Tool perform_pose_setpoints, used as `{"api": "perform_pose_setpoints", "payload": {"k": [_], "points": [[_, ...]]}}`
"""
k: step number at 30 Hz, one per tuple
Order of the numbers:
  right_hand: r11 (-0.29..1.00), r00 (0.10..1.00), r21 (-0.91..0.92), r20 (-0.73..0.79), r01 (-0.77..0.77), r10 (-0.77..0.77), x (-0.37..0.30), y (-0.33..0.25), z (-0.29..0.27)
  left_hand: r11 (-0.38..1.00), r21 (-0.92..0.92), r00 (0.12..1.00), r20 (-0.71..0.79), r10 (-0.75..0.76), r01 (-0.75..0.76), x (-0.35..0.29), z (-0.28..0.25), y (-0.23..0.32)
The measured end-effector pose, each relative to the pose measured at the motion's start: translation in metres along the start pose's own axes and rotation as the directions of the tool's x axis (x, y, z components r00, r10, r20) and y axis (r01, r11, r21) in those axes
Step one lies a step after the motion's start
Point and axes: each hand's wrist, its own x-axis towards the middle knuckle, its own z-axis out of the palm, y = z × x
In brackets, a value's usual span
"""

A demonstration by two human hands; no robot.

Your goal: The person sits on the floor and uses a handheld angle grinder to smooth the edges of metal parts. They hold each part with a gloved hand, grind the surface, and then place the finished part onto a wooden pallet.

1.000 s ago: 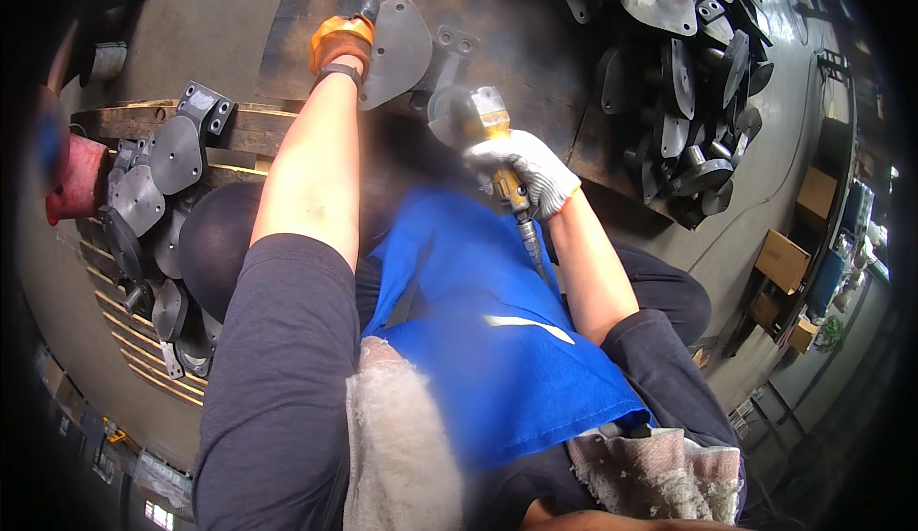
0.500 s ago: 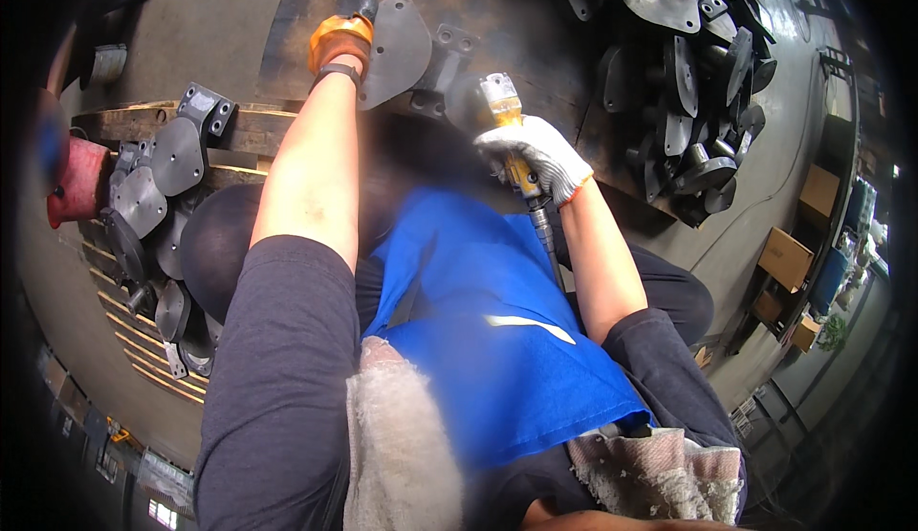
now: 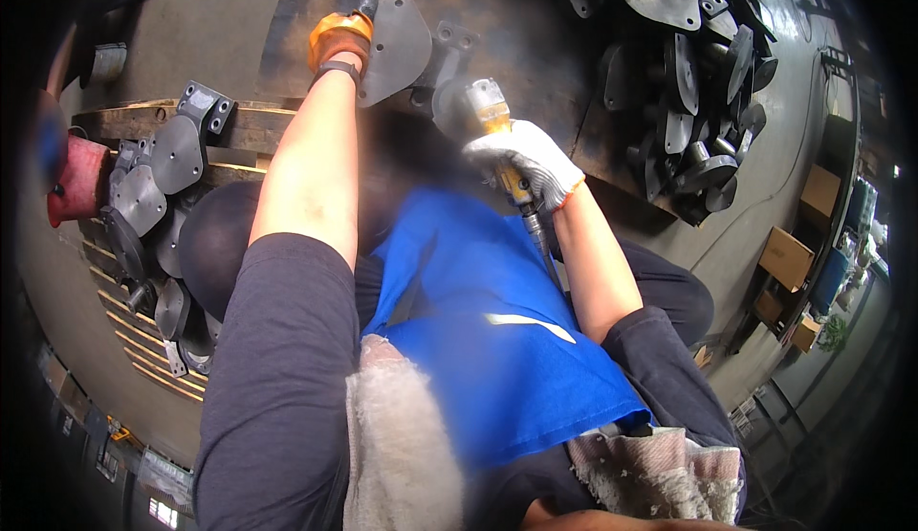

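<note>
My left hand [image 3: 340,41], in an orange glove, is closed at the left edge of a grey metal bracket [image 3: 394,51]. A dark round stub [image 3: 368,5] sticks out beside the fingers. The bracket has a rounded plate with holes and a block with bolt holes [image 3: 453,43] on its right. My right hand [image 3: 531,160], in a white knitted glove, is wrapped round a yellow angle grinder [image 3: 494,117] with a grey head. The grinder's blurred disc [image 3: 449,108] is at the bracket's near right end; whether it touches is hard to tell.
A dark steel-topped bench [image 3: 316,14] lies under the bracket. Similar brackets are piled at the right [image 3: 684,91], and more lie on a slatted wooden pallet [image 3: 143,340] at the left. A red container [image 3: 78,182] stands by them. Cardboard boxes [image 3: 787,258] sit far right.
The grinder and my right hand have shifted slightly left, and the grinder's head has come a little nearer to me. My left hand and the bracket have barely moved.
</note>
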Motion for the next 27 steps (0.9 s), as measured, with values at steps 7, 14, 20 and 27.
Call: {"api": "perform_pose_setpoints", "payload": {"k": [7, 14, 20, 27], "points": [[0.973, 0.982, -0.138, 0.071, 0.183, -0.175, 0.004, 0.022, -0.011, 0.999, 0.036, 1.0, 0.023, 0.021, -0.022, -0.002, 0.001, 0.004], [0.994, 0.997, -0.088, -0.011, 0.069, -0.07, -0.008, 0.01, -0.009, 0.999, 0.034, 1.0, 0.028, -0.009, 0.008, -0.009, -0.01, 0.006], [0.992, 0.994, -0.05, 0.009, 0.113, -0.113, 0.007, -0.003, -0.005, 0.999, -0.003, 0.999, -0.008, -0.049, 0.049, -0.004, -0.002, 0.004], [0.997, 0.999, 0.082, -0.031, 0.016, -0.013, 0.012, -0.023, -0.005, 0.999, 0.037, 1.0, 0.01, -0.009, 0.009, 0.0, -0.005, 0.005]]}}
